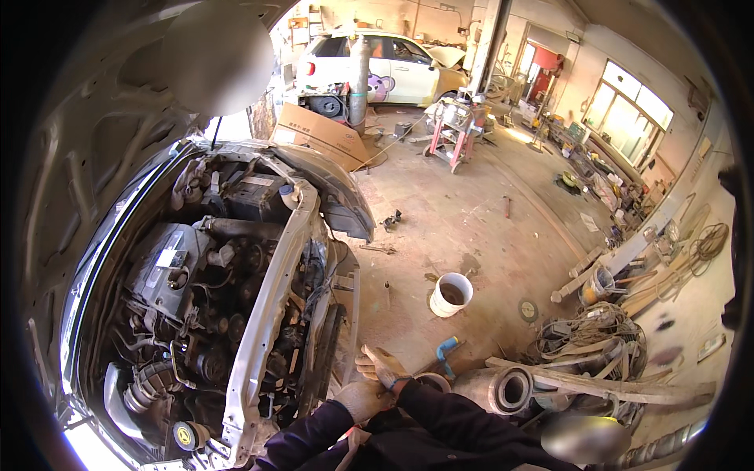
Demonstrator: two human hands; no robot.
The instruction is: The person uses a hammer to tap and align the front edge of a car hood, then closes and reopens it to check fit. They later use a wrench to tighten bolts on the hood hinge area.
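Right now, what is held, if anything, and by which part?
No held object shows; the left hand is against the right hand near its wrist, any grip there unclear.

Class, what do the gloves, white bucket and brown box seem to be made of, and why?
Gloves: likely fabric, dull, pale and mottled, though any weave is unclear. White bucket: probably plastic, with a smooth wall and thin rim. Brown box: apparently cardboard, matte, with flat printed panels.
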